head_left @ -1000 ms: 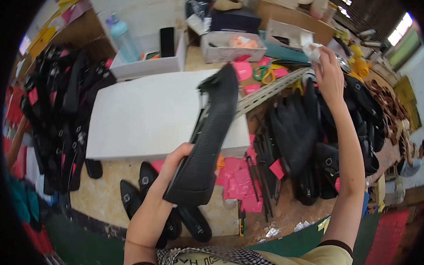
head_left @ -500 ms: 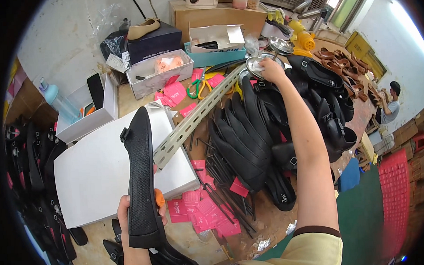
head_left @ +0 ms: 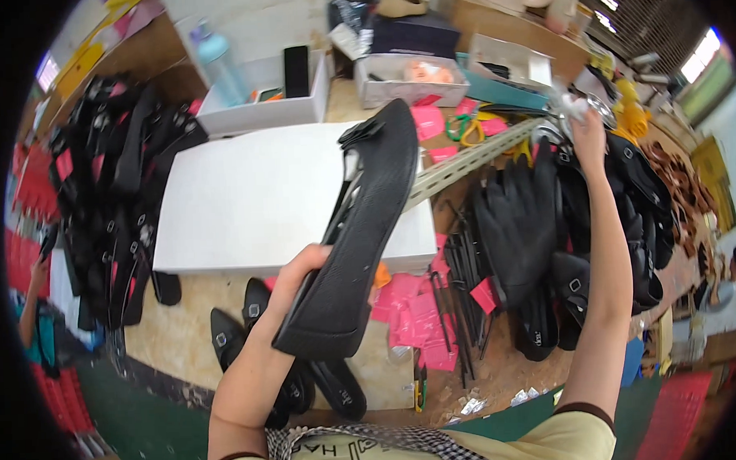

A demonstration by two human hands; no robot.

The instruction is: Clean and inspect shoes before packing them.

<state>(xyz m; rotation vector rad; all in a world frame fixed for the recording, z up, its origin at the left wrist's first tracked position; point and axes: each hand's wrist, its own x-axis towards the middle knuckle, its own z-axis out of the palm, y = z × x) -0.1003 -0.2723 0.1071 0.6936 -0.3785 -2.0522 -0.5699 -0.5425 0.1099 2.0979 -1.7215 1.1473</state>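
My left hand (head_left: 298, 269) grips a black flat shoe (head_left: 367, 214) with a bow, its sole side facing me and its toe pointing up. Something orange (head_left: 382, 274) pokes out past the shoe's edge, by the fingers hidden behind it. Stretched out to the far right, my right hand (head_left: 589, 137) closes on a blurred white wad (head_left: 573, 108), beside a shiny metal dish (head_left: 547, 132). A white box (head_left: 249, 202) lies behind the shoe. From behind the shoe, a perforated metal bar (head_left: 471, 163) slants toward the dish.
Black shoes (head_left: 518, 233) crowd the table's right, and more hang on the left (head_left: 124, 198). Pink cards (head_left: 411, 314) and thin black rods (head_left: 463, 287) lie mid-table. Black shoes (head_left: 337, 385) sit at the front edge. Open boxes (head_left: 412, 90) line the back. Another person's arm (head_left: 34, 294) shows far left.
The view has swung left. The shoe has tilted over to the right in my left hand. My right hand has risen slightly off the metal dish, with the white wad now showing in it.
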